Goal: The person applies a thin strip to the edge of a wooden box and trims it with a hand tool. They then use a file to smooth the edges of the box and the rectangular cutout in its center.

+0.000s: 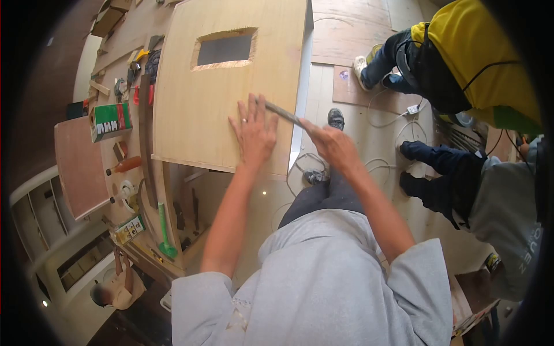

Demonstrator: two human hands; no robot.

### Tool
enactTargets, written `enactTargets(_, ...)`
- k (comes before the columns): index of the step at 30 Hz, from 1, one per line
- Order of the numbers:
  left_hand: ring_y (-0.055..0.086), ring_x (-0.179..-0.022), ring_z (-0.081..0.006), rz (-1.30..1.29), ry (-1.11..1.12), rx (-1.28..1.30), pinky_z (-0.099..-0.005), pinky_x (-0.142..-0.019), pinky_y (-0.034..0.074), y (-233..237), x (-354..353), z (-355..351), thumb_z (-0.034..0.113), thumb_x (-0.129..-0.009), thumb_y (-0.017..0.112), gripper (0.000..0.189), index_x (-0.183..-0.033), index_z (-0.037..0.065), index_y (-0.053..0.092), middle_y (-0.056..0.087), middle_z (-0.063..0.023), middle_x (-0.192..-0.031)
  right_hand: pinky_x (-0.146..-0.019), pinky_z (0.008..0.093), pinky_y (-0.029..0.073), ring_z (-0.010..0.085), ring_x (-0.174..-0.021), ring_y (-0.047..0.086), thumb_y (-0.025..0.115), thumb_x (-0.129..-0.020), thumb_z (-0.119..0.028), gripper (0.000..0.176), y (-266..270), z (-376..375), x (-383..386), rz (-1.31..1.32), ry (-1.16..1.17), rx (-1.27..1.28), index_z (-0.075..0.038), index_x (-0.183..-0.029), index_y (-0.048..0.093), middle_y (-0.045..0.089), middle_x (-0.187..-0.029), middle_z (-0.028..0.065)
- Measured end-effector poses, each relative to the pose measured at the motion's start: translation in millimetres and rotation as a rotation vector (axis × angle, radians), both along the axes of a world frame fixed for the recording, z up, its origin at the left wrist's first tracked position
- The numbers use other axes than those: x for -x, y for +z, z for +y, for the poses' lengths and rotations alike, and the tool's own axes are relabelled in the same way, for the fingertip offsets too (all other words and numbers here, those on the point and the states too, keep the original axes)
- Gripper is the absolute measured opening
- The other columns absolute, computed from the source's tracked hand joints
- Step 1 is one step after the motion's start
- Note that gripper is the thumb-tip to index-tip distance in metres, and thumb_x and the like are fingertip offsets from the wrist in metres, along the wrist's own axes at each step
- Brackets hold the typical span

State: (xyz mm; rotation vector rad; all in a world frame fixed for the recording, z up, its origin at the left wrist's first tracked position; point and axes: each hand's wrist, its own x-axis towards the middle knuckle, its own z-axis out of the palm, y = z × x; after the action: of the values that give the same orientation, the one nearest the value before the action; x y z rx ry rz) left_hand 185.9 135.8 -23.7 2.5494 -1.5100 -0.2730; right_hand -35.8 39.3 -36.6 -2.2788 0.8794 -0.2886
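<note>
A pale plywood panel [225, 109] with a rectangular cut-out [225, 49] lies in front of me, the edges of the opening rough and lighter. My left hand [255, 134] rests flat on it below the opening, fingers stretched out and a ring on one of them. Wrapped round one end of a long grey metal file [283, 114], my right hand [332, 144] is at the panel's right edge. The file slants up and left across the wood, its far end right at my left fingertips.
On the left, a workbench carries a green-and-white can [110, 122], an orange bottle [124, 165], a green-handled tool [164, 230] and several other tools. Two people stand on the right, one in yellow [476, 55]. Cables [378, 124] cross the floor. Another person [124, 285] is at lower left.
</note>
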Motion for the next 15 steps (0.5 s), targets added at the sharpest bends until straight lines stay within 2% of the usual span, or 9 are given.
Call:
enactTargets(5, 0.013, -0.164, -0.0446, 0.047, 0.013, -0.038, -0.0726, -0.126, 0.006, 7, 2, -1, 0.047, -0.110, 0.048, 0.072, -0.171, 0.014, 0.029, 0.023, -0.0128, -0.178, -0.058, 0.0506, 0.056, 0.0381, -0.064, 0.068, 0.064, -0.104, -0.022, 0.055, -1, -9, 3, -0.007, 0.040, -0.007, -0.038, -0.155, 0.054, 0.065, -0.079, 0.0144)
enactTargets(7, 0.012, -0.164, -0.0451, 0.042, -0.042, -0.017, -0.0725, -0.126, 0.007, 11, 37, 32, 0.048, -0.111, 0.047, 0.072, -0.171, 0.013, 0.028, 0.022, -0.0132, -0.178, -0.058, 0.0504, 0.056, 0.0370, -0.064, 0.067, 0.066, -0.103, -0.020, 0.058, 13, 21, 43, 0.025, 0.045, -0.055, -0.039, -0.156, 0.053, 0.064, -0.079, 0.0134)
enactTargets(9, 0.010, -0.164, -0.0450, 0.070, -0.050, -0.119, -0.0715, -0.126, 0.003, 19, 74, 58, 0.047, -0.111, 0.047, 0.073, -0.171, 0.011, 0.027, 0.019, -0.0138, -0.179, -0.057, 0.0503, 0.055, 0.0352, -0.062, 0.065, 0.068, -0.100, -0.017, 0.064, 12, 54, 83, -0.020, 0.033, -0.152, -0.040, -0.157, 0.052, 0.061, -0.078, 0.0114)
enactTargets(11, 0.008, -0.165, -0.0448, 0.119, -0.041, -0.120, -0.0706, -0.127, 0.001, 22, 91, 69, 0.045, -0.110, 0.049, 0.074, -0.171, 0.010, 0.026, 0.018, -0.0140, -0.180, -0.057, 0.0503, 0.054, 0.0347, -0.062, 0.064, 0.069, -0.099, -0.015, 0.067, 26, 68, 96, 0.061, 0.025, -0.164, -0.040, -0.158, 0.051, 0.060, -0.077, 0.0105)
enactTargets(13, 0.006, -0.165, -0.0435, 0.149, -0.033, -0.082, -0.0691, -0.127, -0.005, 15, 87, 63, 0.047, -0.110, 0.049, 0.076, -0.171, 0.009, 0.025, 0.016, -0.0144, -0.180, -0.057, 0.0505, 0.054, 0.0355, -0.061, 0.063, 0.069, -0.099, -0.016, 0.066, 25, 58, 89, 0.048, 0.012, -0.159, -0.040, -0.158, 0.051, 0.059, -0.076, 0.0113)
enactTargets(15, 0.006, -0.165, -0.0430, 0.088, -0.020, -0.031, -0.0691, -0.127, -0.004, 4, 57, 31, 0.049, -0.110, 0.048, 0.077, -0.171, 0.009, 0.025, 0.016, -0.0147, -0.180, -0.057, 0.0506, 0.055, 0.0366, -0.062, 0.065, 0.067, -0.101, -0.017, 0.062, 13, 23, 57, 0.019, 0.019, -0.134, -0.039, -0.157, 0.052, 0.061, -0.076, 0.0123)
